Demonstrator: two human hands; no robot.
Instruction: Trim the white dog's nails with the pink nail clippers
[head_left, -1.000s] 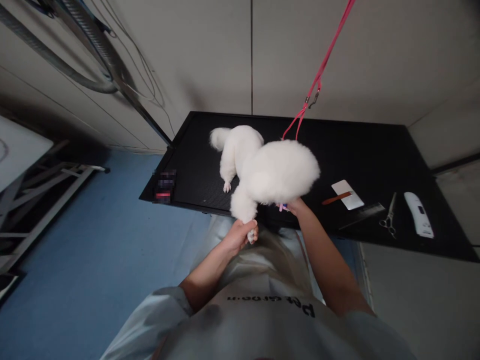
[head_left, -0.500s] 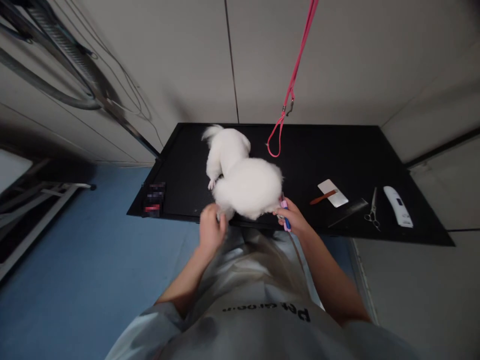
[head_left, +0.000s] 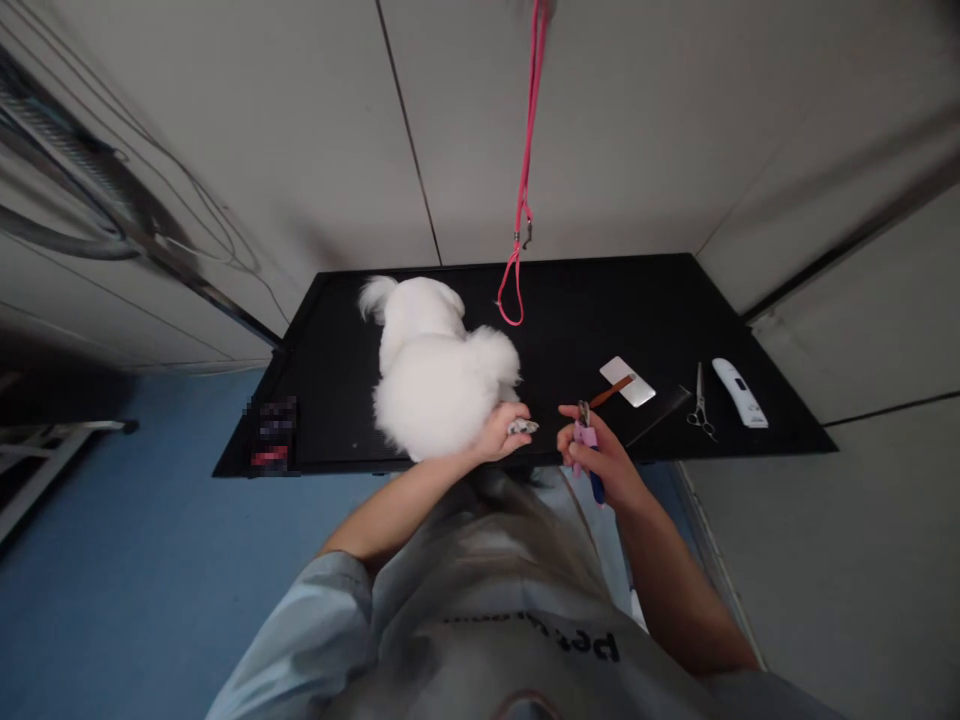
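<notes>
A fluffy white dog [head_left: 431,390] is on the black table [head_left: 592,300], its feathery tail toward the back left and its fluffy head on the right. My left hand [head_left: 499,433] is closed around one of its paws [head_left: 523,427] near the front edge; the paw's dark-marked end sticks out past the fingers. In my right hand [head_left: 611,462] are pet nail clippers [head_left: 584,437] with pink and blue handles, their metal jaws pointing up. A short gap separates the clippers from the paw.
To the right lie a slicker brush [head_left: 628,382] with a brown handle, a comb [head_left: 660,414], scissors [head_left: 700,405] and a white device [head_left: 740,393]. A pink grooming loop [head_left: 511,290] hangs over the table's middle. A blurred-out item [head_left: 271,437] sits at the left corner.
The dog's head has turned up and away. My left hand has shifted right and now grips a paw; my right hand has drawn the clippers away from the dog. The camera view has shifted right.
</notes>
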